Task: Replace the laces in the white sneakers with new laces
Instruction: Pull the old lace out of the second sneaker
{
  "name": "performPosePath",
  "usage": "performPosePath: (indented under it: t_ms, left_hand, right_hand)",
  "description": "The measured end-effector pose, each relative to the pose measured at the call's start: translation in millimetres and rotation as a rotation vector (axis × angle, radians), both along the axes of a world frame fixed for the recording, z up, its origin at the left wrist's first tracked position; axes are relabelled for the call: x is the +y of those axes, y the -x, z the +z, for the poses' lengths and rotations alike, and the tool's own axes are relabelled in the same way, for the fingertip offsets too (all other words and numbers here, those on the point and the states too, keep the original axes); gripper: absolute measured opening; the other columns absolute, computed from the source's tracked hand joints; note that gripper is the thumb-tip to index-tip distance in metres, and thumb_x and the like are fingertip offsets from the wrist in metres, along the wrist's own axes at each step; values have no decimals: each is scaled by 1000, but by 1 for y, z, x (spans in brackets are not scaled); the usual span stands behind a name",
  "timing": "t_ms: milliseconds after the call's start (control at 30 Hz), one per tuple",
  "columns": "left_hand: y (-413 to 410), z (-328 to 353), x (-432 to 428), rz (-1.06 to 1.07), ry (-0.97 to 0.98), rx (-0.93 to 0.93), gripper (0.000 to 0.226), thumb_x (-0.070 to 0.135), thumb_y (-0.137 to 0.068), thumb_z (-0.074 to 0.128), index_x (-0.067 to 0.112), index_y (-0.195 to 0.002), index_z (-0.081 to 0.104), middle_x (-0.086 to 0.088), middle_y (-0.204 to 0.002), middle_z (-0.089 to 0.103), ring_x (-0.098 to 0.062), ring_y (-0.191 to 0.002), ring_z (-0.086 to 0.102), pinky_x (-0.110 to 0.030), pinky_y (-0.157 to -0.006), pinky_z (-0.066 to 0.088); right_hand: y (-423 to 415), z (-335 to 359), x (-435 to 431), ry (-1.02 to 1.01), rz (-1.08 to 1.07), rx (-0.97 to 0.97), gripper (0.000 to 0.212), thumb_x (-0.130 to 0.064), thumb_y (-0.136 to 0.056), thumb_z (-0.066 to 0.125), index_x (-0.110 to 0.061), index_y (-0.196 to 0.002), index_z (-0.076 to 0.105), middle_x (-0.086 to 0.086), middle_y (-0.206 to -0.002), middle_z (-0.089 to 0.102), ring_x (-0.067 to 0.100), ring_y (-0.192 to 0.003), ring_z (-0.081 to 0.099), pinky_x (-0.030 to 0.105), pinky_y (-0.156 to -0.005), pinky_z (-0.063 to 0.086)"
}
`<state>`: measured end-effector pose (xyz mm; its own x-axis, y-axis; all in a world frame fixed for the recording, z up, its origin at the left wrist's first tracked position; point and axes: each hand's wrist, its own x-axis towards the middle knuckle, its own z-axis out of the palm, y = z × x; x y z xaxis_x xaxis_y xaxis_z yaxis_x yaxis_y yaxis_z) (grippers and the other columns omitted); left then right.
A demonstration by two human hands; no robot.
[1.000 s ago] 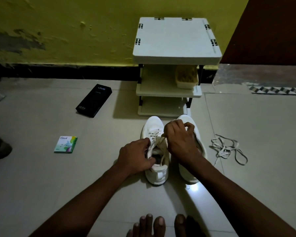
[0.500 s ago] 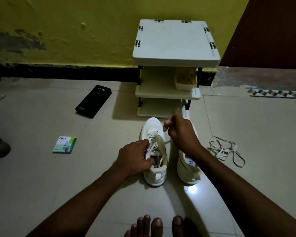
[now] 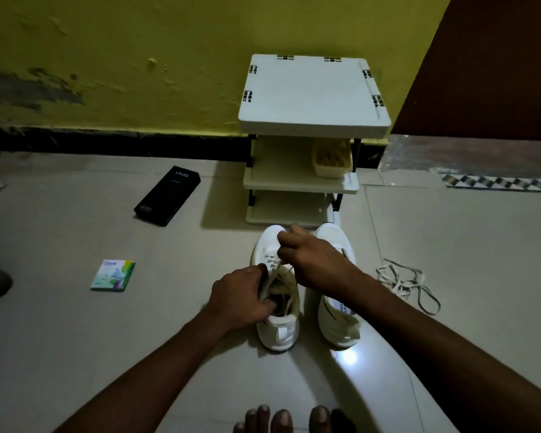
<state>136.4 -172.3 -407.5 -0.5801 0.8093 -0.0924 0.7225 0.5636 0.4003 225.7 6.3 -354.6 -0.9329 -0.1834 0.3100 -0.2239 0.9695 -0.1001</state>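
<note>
I count two smooth white sneakers, the left sneaker (image 3: pixel 278 334) and the right sneaker (image 3: pixel 338 326), standing side by side on glossy floor tiles (image 3: pixel 75 339), toes towards a boxy three-tier plastic rack (image 3: pixel 313 92). The left hand (image 3: pixel 241 300) grips the left sneaker's padded collar. The right hand (image 3: pixel 313 260), fingers curled, pinches its flat woven lace (image 3: pixel 277 276). One loose lace (image 3: pixel 406 282) lies tangled to the right. Since half a second ago the right hand has dropped back from the toe towards the eyelets.
</note>
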Motion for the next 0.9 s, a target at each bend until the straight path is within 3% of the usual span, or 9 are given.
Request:
performPosePath:
  t_ms: [100,267,333,367,500,633,733,800,900]
  left_hand:
    - [1,-1,-1,5,-9,-3,46,66,-69,60,31,-97,51,12,-95,65,-19,-84,62,-31,-68,48]
    - [-1,-1,0,8,-1,12,45,62,-69,64,31,-98,51,12,-98,66,-20,-88,63,-30,-67,41]
    - [-1,-2,-1,5,-12,15,44,63,-70,62,32,-100,51,12,-99,67,-20,-88,64,-29,-67,42]
    - [-2,-3,-1,2,-23,17,42,63,-73,60,33,-100,52,12,-99,67,-20,-88,64,-29,-67,42]
    - [-6,-7,0,10,-43,47,26,55,-89,50,31,-100,52,9,-98,67,-21,-87,64,-30,-66,40]
    - [-8,-7,-2,15,3,40,29,53,-88,42,27,-98,50,3,-98,66,-28,-89,64,-35,-70,47]
    - [-4,-11,-8,28,-28,50,31,56,-89,44,26,-98,50,5,-97,67,-26,-87,64,-37,-72,51]
    - [-2,-13,-8,14,-34,43,35,60,-88,43,27,-97,50,8,-97,66,-23,-87,64,-35,-72,51]
    - [-4,-11,-2,-40,-56,76,34,61,-91,47,28,-98,52,8,-100,65,-21,-89,63,-34,-72,50]
  right_hand:
    - [-6,0,-6,368,-258,173,12,5,-74,59,-7,-76,57,4,-84,50,20,-81,42,40,-55,40]
    - [-17,-13,-28,1275,-579,198,16,-3,-96,60,-6,-82,53,5,-93,67,15,-91,64,19,-78,48]
    - [-14,-18,-32,1691,-564,108,19,-6,-102,53,-5,-83,50,6,-84,72,22,-81,69,32,-77,57]
    - [-13,-20,-31,1743,-544,51,19,-5,-104,50,-5,-84,48,6,-76,69,22,-72,65,35,-70,56]
    - [-11,-21,-23,1066,-396,-149,19,-3,-96,56,-13,-86,43,-3,-72,59,8,-63,55,30,-60,44]
    - [-14,-17,-26,481,-201,-303,33,-15,-86,69,-18,-93,37,-8,-85,47,2,-75,47,30,-61,36]
    - [-28,-8,-1,379,-361,-286,31,-4,-86,62,-8,-114,48,10,-106,56,21,-91,52,34,-74,44]
    - [-39,-4,16,438,-422,-265,23,3,-84,58,-3,-104,48,15,-95,60,22,-78,49,26,-66,39]
    - [-45,-6,12,460,-347,-270,18,-1,-84,61,-4,-99,51,12,-93,61,25,-82,56,39,-71,49]
